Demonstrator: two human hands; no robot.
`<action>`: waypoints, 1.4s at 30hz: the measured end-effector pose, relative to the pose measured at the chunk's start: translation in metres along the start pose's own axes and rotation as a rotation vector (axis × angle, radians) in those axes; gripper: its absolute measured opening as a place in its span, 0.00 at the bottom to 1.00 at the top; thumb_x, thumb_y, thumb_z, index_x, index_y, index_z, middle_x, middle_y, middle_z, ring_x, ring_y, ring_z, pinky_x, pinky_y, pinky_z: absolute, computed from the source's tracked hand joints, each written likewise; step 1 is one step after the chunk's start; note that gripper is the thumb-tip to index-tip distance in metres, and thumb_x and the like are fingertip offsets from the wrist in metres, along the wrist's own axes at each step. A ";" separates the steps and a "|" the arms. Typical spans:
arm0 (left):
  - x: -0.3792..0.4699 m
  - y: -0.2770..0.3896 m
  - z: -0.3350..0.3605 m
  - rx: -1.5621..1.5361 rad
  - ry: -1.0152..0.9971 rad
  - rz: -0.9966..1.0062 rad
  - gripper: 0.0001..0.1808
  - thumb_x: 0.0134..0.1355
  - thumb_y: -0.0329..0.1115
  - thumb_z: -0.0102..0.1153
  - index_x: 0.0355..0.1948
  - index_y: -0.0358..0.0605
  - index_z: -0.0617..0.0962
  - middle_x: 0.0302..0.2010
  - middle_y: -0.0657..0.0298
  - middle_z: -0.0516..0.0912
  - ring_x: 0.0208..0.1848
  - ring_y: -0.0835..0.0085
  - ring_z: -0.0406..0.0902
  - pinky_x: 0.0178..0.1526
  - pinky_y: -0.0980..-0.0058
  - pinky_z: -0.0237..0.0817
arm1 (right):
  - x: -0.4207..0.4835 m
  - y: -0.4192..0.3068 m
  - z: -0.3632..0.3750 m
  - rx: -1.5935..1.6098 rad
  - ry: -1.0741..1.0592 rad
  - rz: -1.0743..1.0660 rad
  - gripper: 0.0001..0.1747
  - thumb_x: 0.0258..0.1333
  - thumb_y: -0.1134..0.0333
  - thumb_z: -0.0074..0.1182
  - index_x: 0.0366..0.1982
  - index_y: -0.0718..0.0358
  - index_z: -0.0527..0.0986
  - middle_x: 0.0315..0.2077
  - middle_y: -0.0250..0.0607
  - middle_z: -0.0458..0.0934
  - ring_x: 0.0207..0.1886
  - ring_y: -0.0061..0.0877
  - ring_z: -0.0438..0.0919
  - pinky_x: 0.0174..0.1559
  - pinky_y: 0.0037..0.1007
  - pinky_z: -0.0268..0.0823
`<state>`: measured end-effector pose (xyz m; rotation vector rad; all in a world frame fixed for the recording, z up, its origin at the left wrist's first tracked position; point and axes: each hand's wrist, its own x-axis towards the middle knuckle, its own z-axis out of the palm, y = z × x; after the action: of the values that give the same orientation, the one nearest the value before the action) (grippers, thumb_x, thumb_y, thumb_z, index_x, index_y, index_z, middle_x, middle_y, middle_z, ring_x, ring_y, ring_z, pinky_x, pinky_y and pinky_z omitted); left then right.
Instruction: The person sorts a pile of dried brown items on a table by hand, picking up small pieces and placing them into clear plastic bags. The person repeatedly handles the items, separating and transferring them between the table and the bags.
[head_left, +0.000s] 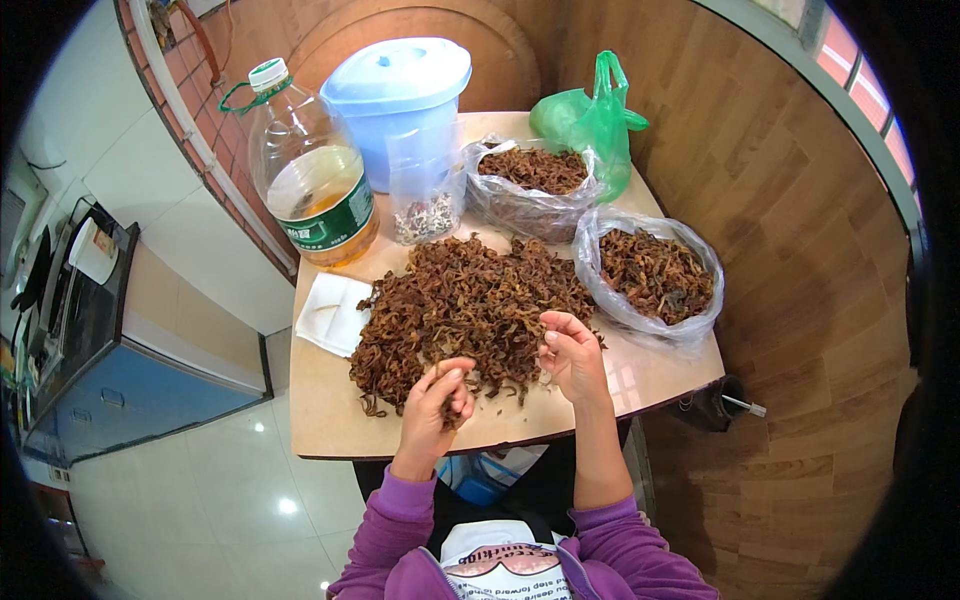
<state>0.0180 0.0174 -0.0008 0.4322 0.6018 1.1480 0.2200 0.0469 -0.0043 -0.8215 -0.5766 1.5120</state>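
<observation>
A broad heap of brown, curled dried plant pieces (480, 307) lies loose on the pale tabletop. At its near edge, my left hand (439, 397) curls around a small bunch of dried pieces (452, 415); its thumb and forefinger are pressed together. Over the heap's right side is my right hand (571, 352), thumb and forefinger brought close together. Whether a small piece sits between those fingertips is too fine to tell. To the right of the heap, an open clear plastic bag (709, 281) holds similar dried pieces. A second such bag (517, 214) stands behind it.
A large plastic bottle (307, 127) with amber liquid, a lidded blue bucket (401, 97) and a clear bag of speckled bits (426, 217) stand at the back. A green plastic bag (611, 142) is at back right. A folded white cloth (330, 330) lies left.
</observation>
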 end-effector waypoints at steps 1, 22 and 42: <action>0.006 -0.002 0.004 0.048 -0.003 0.011 0.14 0.59 0.30 0.48 0.45 0.37 0.72 0.17 0.69 0.67 0.18 0.83 0.64 0.22 0.85 0.59 | -0.001 0.000 0.003 0.023 -0.029 0.019 0.11 0.49 0.77 0.49 0.38 0.64 0.71 0.24 0.31 0.71 0.26 0.17 0.71 0.22 0.17 0.61; 0.024 -0.011 0.009 0.472 0.196 0.190 0.07 0.55 0.26 0.51 0.36 0.36 0.75 0.29 0.67 0.76 0.25 0.85 0.70 0.25 0.84 0.67 | -0.012 0.011 0.033 -0.391 0.009 -0.230 0.07 0.50 0.78 0.46 0.34 0.66 0.71 0.25 0.32 0.72 0.21 0.14 0.69 0.20 0.15 0.60; 0.023 -0.013 0.006 0.263 0.144 0.037 0.07 0.54 0.29 0.56 0.32 0.36 0.74 0.19 0.66 0.72 0.19 0.79 0.69 0.23 0.83 0.61 | -0.010 0.019 0.027 -0.264 0.038 0.011 0.05 0.51 0.70 0.52 0.28 0.64 0.72 0.19 0.30 0.72 0.19 0.12 0.67 0.20 0.14 0.59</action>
<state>0.0377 0.0341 -0.0086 0.5909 0.8791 1.1459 0.1873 0.0375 -0.0008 -1.0547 -0.7557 1.4451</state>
